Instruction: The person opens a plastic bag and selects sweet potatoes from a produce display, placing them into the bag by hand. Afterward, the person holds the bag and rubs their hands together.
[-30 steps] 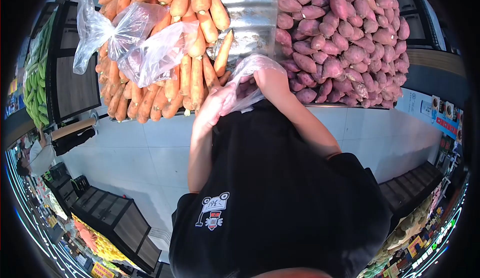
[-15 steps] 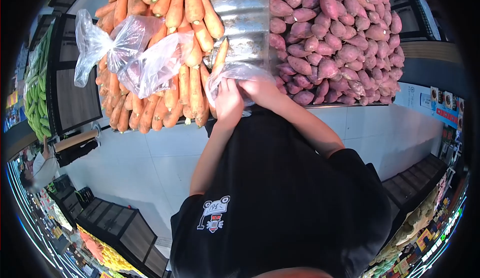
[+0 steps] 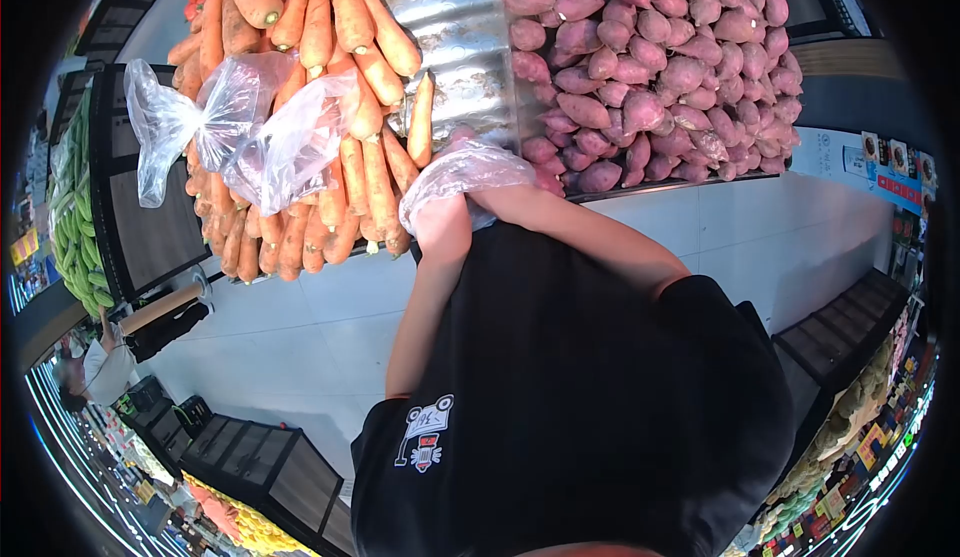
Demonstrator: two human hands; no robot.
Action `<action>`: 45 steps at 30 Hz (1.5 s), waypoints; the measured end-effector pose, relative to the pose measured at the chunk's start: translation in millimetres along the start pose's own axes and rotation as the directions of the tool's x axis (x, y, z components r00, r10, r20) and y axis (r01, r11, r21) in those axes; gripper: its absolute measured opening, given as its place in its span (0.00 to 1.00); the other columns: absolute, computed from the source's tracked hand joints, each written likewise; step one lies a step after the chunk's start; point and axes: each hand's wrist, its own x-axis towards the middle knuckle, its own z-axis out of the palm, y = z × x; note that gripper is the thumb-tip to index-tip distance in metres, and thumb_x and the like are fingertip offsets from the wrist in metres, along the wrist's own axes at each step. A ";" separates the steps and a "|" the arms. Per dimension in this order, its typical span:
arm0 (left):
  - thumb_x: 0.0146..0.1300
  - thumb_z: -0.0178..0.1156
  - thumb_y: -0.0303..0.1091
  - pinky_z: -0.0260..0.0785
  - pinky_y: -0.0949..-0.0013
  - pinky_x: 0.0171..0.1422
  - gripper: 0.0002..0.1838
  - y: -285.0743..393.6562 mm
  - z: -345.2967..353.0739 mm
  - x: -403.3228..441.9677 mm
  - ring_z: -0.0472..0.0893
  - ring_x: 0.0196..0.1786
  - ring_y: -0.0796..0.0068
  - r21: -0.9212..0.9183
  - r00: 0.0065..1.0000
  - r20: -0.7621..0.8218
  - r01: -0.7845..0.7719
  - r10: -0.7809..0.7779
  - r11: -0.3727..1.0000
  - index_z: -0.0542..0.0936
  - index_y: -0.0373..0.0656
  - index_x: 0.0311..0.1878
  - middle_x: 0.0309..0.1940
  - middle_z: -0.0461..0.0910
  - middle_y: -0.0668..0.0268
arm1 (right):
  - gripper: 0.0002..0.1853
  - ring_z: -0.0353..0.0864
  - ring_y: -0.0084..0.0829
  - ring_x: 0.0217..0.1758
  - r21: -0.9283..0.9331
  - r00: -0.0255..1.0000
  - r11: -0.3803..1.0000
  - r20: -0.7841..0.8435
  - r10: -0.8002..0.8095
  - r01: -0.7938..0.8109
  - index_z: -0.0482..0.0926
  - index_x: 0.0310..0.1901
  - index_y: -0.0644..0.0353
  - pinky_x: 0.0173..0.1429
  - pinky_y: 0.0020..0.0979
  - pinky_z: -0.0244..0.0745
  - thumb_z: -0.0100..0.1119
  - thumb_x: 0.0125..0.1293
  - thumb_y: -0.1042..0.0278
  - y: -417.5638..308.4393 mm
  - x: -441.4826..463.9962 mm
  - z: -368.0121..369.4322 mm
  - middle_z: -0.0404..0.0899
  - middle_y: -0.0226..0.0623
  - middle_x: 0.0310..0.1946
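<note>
A clear plastic bag [image 3: 468, 169] is bunched over both of my hands, just in front of my black shirt at the stall's front edge. My left hand [image 3: 445, 219] is at the bag's left side, its fingers behind the film. From the right, my right hand [image 3: 500, 197] reaches into the bag; the film covers its fingers too. Both hands hold the bag up, but the exact grip is hidden. A single carrot [image 3: 421, 122] lies just beyond the bag, beside the pile of carrots [image 3: 345, 172].
Knotted clear plastic bags [image 3: 215, 122] lie on the carrots at left. Purple sweet potatoes [image 3: 640, 77] are heaped at right. Between the piles is a ridged metal tray [image 3: 450, 52], with a small brown piece on it. A person [image 3: 105, 367] stands far left near green vegetables [image 3: 78, 242].
The bag has been drawn over my hands, covering fingers that showed before. My view has shifted, so the piles sit slightly further left.
</note>
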 end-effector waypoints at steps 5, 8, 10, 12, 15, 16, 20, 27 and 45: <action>0.62 0.67 0.33 0.83 0.51 0.43 0.18 -11.2 -11.5 -1.1 0.90 0.39 0.51 -0.174 0.982 -0.173 -0.110 0.079 0.979 0.85 0.41 0.56 0.42 0.89 0.53 | 0.10 0.89 0.44 0.48 -0.173 0.988 0.976 0.058 0.145 -0.133 0.82 0.50 0.61 0.52 0.44 0.84 0.62 0.78 0.63 -19.5 1.4 -9.8 0.89 0.46 0.45; 0.63 0.65 0.31 0.83 0.48 0.45 0.17 -18.5 -37.7 -7.4 0.90 0.40 0.48 -0.280 0.990 -0.067 -0.140 0.126 0.950 0.85 0.39 0.55 0.46 0.88 0.50 | 0.11 0.90 0.43 0.47 -0.198 0.993 0.974 -0.003 -0.114 0.111 0.83 0.51 0.58 0.48 0.43 0.84 0.63 0.76 0.61 -22.2 -12.5 -10.8 0.89 0.45 0.46; 0.64 0.64 0.29 0.83 0.47 0.46 0.14 -22.0 -75.7 -9.8 0.90 0.40 0.47 -0.394 0.991 0.025 -0.114 0.135 0.912 0.84 0.38 0.52 0.47 0.87 0.52 | 0.13 0.90 0.40 0.45 -0.379 0.954 0.881 0.024 -0.298 0.284 0.83 0.53 0.56 0.46 0.41 0.85 0.66 0.73 0.61 -33.0 -37.4 -19.1 0.88 0.43 0.47; 0.66 0.63 0.27 0.84 0.46 0.46 0.10 -24.9 -113.8 -8.9 0.90 0.40 0.48 -0.528 0.980 0.161 -0.016 0.118 0.849 0.83 0.38 0.49 0.45 0.87 0.56 | 0.14 0.89 0.38 0.44 -0.678 0.917 0.626 0.202 -0.345 0.385 0.83 0.55 0.55 0.47 0.39 0.84 0.70 0.71 0.64 -82.0 -62.6 -53.7 0.86 0.39 0.48; 0.67 0.61 0.27 0.84 0.47 0.44 0.08 -36.0 -120.1 -11.6 0.90 0.40 0.48 -0.600 0.978 0.148 -0.032 0.150 0.799 0.83 0.39 0.47 0.45 0.86 0.57 | 0.26 0.87 0.35 0.43 -0.267 0.972 0.948 0.205 -0.118 0.172 0.78 0.60 0.59 0.47 0.37 0.82 0.79 0.63 0.65 -132.8 -82.9 -97.3 0.83 0.39 0.51; 0.63 0.63 0.22 0.84 0.51 0.42 0.10 -38.1 -125.6 -13.7 0.90 0.39 0.51 -0.702 0.984 0.079 -0.058 0.159 0.710 0.83 0.37 0.47 0.44 0.85 0.55 | 0.27 0.85 0.32 0.42 -0.230 0.996 0.969 0.014 -0.090 0.090 0.78 0.60 0.59 0.46 0.35 0.82 0.81 0.61 0.68 -125.6 -83.8 -98.7 0.83 0.36 0.49; 0.63 0.61 0.14 0.78 0.61 0.34 0.10 -44.3 -200.7 -32.7 0.86 0.32 0.58 -0.962 0.963 -0.264 -0.259 -0.051 0.089 0.81 0.38 0.45 0.49 0.83 0.49 | 0.31 0.86 0.35 0.42 -0.269 0.900 0.935 -0.425 0.098 -0.229 0.77 0.62 0.59 0.50 0.38 0.83 0.83 0.60 0.66 -80.4 -55.4 -112.8 0.84 0.39 0.46; 0.61 0.56 0.13 0.58 0.82 0.24 0.19 -44.1 -284.6 -51.9 0.72 0.20 0.81 -0.488 0.642 -0.709 -0.745 -0.292 -0.455 0.72 0.48 0.51 0.44 0.82 0.68 | 0.33 0.88 0.47 0.48 -0.455 0.920 0.885 -0.381 -0.097 -0.095 0.73 0.72 0.59 0.55 0.45 0.83 0.73 0.68 0.68 -10.5 -32.8 -97.3 0.82 0.52 0.55; 0.61 0.58 0.16 0.53 0.81 0.23 0.25 -29.9 -274.6 -76.7 0.68 0.17 0.84 -0.524 0.640 -0.629 -0.768 -0.441 -0.368 0.75 0.55 0.59 0.24 0.77 0.69 | 0.14 0.88 0.54 0.53 -0.396 0.963 0.878 0.129 -0.236 0.268 0.87 0.55 0.59 0.60 0.49 0.82 0.57 0.73 0.73 -26.6 -46.0 -11.4 0.90 0.50 0.49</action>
